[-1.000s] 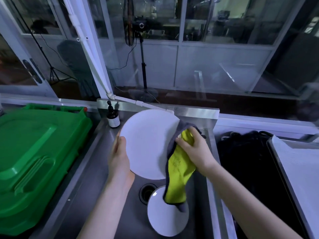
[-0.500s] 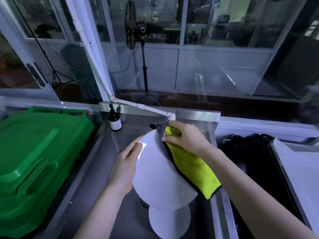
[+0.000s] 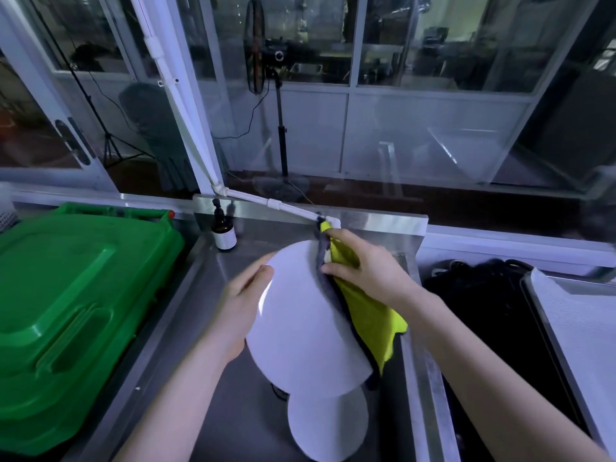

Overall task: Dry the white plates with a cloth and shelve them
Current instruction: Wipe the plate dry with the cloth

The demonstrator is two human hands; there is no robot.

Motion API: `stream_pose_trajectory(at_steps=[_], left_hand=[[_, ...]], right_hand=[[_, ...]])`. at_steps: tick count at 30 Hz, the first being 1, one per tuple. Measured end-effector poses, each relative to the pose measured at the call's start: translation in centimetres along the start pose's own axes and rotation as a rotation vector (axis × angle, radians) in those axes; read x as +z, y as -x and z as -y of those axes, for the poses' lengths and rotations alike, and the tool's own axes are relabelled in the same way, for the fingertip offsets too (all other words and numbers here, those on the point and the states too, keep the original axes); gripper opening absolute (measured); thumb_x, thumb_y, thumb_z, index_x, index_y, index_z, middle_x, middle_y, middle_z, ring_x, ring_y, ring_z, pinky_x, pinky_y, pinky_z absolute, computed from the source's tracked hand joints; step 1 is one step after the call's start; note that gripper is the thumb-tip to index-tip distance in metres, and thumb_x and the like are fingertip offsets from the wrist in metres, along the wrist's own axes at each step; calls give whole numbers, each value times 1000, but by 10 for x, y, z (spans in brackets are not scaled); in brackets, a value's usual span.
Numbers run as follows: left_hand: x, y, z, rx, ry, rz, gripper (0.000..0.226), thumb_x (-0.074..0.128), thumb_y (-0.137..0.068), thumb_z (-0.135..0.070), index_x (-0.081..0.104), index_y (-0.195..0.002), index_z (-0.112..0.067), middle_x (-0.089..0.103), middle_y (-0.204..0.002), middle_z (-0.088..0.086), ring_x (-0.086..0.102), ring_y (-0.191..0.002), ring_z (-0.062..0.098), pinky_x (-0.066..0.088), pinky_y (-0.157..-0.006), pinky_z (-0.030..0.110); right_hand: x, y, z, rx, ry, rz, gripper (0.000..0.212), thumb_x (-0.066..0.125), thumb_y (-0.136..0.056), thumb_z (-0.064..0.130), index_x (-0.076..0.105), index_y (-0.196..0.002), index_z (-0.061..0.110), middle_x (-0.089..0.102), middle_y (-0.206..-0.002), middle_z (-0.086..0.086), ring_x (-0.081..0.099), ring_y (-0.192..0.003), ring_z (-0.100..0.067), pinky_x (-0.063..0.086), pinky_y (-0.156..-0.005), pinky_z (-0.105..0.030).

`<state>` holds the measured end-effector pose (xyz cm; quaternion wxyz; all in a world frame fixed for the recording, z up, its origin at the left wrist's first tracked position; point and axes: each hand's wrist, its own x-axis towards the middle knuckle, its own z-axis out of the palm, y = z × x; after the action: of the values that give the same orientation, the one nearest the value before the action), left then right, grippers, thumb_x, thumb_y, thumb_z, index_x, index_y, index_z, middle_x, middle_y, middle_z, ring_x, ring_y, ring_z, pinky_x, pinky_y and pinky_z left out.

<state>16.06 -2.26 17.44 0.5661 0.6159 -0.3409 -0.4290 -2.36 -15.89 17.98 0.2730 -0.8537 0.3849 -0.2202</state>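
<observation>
Head view: left hand (image 3: 243, 301) grips the held plate (image 3: 300, 331), seemingly lightly; right hand (image 3: 366, 271), pinching cloth (image 3: 366, 318), could push it onto the near plate (image 3: 328, 425).

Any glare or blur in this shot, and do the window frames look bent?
Head view: a glare streak on the held plate beside the left hand; reflections across the window glass; the wide lens bows the window frames toward the edges; right hand and cloth look reasonably sharp.

No legible txt anywhere; brown bottle (image 3: 222, 225) label too blurry to read.
</observation>
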Motion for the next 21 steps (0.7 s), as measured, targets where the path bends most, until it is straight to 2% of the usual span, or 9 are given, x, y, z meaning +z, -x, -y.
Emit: stream_pose_trajectory(at_steps=[3, 6, 8, 11, 14, 15, 17, 19, 21], left_hand=[[6, -2, -2, 61, -58, 30, 32, 48, -106, -21, 68, -127, -33, 70, -126, -15, 59, -126, 9, 40, -116, 43], [9, -3, 2, 90, -47, 26, 32, 47, -107, -21, 70, -125, -34, 71, -124, -14, 61, -125, 10, 41, -115, 44], [7, -1, 9, 87, -50, 24, 32, 47, -107, -23, 69, -124, -38, 70, -126, -16, 60, -126, 8, 41, -113, 43], [3, 2, 16, 61, 29, -73, 35, 44, -107, -26, 71, -117, -47, 72, -121, -19, 65, -117, 4, 51, -98, 36], [4, 4, 19, 1, 85, -189, 32, 45, -105, -34, 70, -114, -51, 74, -112, -20, 71, -101, 4, 56, -75, 27], [5, 5, 20, -14, 86, -180, 32, 45, -105, -35, 71, -111, -52, 75, -110, -20, 71, -98, 3, 55, -71, 24], [4, 3, 19, -17, 96, -128, 33, 47, -106, -34, 72, -106, -55, 75, -110, -21, 71, -97, -1, 56, -67, 19], [-1, -3, 15, -1, 75, -41, 30, 49, -105, -35, 71, -109, -54, 73, -116, -22, 69, -106, -2, 56, -78, 22], [-6, -11, 7, 38, -24, 82, 27, 52, -103, -37, 69, -121, -47, 70, -124, -20, 63, -119, 1, 50, -98, 31]], right_hand=[[-5, -15, 10, -10, 81, 42, 42, 65, -83, 57, 62, -112, 27, 66, -93, 2, 62, -94, -27, 48, -84, -39], [1, -10, 7, -12, 42, -87, 39, 61, -86, 54, 65, -101, 18, 58, -99, 6, 56, -89, -16, 45, -79, -32], [5, 1, -2, 29, -3, -132, 37, 64, -88, 48, 64, -105, 15, 58, -100, 5, 57, -90, -14, 41, -77, -28], [13, 26, -20, 182, -160, -159, 29, 67, -90, 36, 58, -110, 16, 67, -97, 4, 61, -97, -17, 42, -78, -23], [25, 48, -27, 223, -367, -203, 45, 68, -91, 23, 47, -131, 28, 58, -114, 24, 51, -113, 3, 34, -86, -1], [26, 50, -28, 215, -386, -208, 48, 67, -92, 22, 47, -134, 27, 58, -117, 23, 50, -116, 4, 33, -89, -1], [22, 45, -25, 207, -365, -219, 41, 68, -91, 23, 53, -129, 22, 63, -115, 13, 56, -114, -6, 38, -90, -11], [11, 33, -17, 185, -283, -240, 35, 71, -88, 27, 58, -120, 20, 65, -105, 11, 59, -104, -9, 38, -82, -13], [-2, 18, -4, 133, -204, -189, 43, 78, -81, 33, 61, -119, 22, 63, -100, 12, 56, -97, -4, 35, -76, -10]])
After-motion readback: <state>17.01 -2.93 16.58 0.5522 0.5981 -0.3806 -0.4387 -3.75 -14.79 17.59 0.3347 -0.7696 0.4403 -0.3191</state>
